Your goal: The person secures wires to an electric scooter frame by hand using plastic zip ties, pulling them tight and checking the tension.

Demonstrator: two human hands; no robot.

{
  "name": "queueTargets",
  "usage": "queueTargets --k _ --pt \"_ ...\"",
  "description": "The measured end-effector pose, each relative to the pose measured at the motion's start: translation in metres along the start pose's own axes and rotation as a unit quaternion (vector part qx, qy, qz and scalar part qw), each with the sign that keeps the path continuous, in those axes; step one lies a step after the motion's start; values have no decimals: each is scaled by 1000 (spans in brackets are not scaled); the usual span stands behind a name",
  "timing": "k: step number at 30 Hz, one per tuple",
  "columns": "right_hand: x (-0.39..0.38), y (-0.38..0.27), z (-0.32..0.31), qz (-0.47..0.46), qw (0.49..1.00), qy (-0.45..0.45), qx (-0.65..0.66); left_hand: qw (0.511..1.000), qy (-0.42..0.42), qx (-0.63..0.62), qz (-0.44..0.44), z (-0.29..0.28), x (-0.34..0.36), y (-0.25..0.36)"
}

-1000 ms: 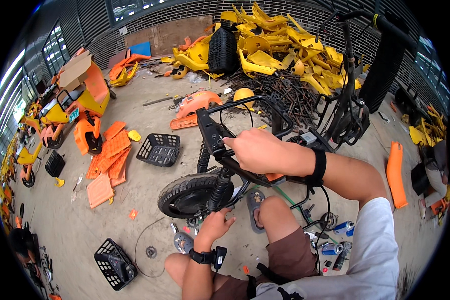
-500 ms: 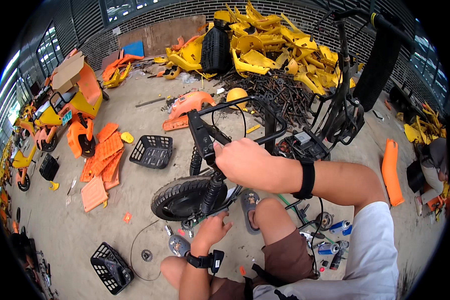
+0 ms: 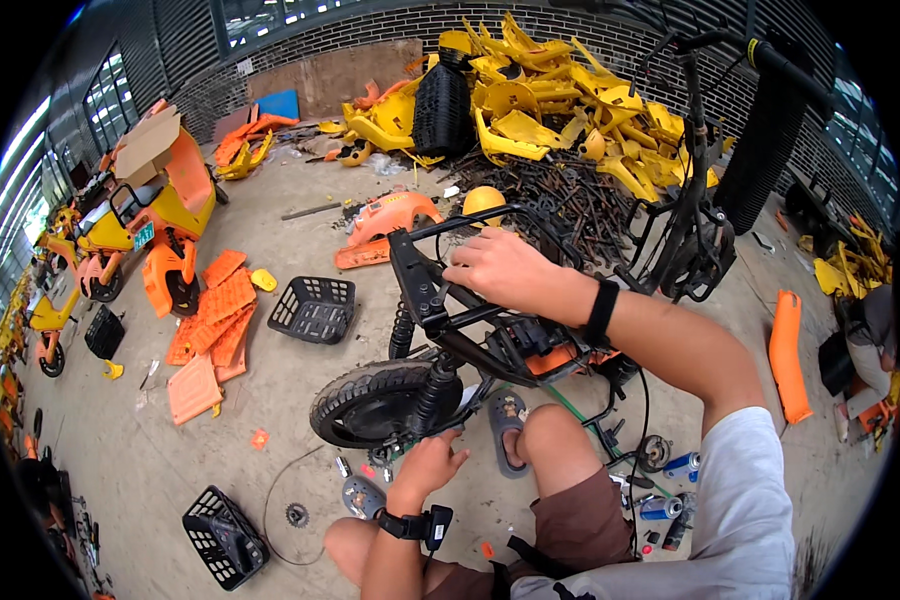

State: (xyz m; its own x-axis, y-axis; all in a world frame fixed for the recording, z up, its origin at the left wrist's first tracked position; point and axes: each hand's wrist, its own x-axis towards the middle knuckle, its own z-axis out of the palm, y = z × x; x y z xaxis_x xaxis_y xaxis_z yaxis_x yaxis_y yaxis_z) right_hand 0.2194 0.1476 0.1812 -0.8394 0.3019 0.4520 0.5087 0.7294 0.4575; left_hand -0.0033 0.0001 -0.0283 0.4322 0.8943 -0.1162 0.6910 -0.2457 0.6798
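Note:
A black motor-scooter frame point(image 3: 422, 285) stands in front of me, its rear wheel point(image 3: 370, 405) on the left. My right hand point(image 3: 505, 270) is over the upper frame, beside the bolted top plate; its fingers are loosely bent and apart, with nothing visible in them. Low by the wheel's axle and the foot of the black shock absorber point(image 3: 432, 400) is my left hand point(image 3: 430, 468). Its thumb stands away from the fingers, whose tips are partly hidden, and nothing shows in it. The handlebar point(image 3: 770, 55) rises at the far right.
Black plastic baskets point(image 3: 313, 309) and orange panels point(image 3: 210, 325) lie to the left. Blue spray cans point(image 3: 660, 508) and a power drill point(image 3: 680, 522) lie by my right knee. Yellow fairings point(image 3: 610, 110) are heaped behind. A crouching person point(image 3: 870, 350) is at the far right.
My right hand has come off the frame's top plate and loosened, moving slightly right and up. The frame has tilted or shifted, showing more of its near side. My left hand stays low by the axle.

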Motion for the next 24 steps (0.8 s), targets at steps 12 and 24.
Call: queueTargets --k 12,24 --pt "32 -4 23 150 964 -92 199 1000 28 6 0 2 -8 -11" --pt "51 -36 1 337 873 -84 341 1000 1 -8 -20 -4 -6 -7"
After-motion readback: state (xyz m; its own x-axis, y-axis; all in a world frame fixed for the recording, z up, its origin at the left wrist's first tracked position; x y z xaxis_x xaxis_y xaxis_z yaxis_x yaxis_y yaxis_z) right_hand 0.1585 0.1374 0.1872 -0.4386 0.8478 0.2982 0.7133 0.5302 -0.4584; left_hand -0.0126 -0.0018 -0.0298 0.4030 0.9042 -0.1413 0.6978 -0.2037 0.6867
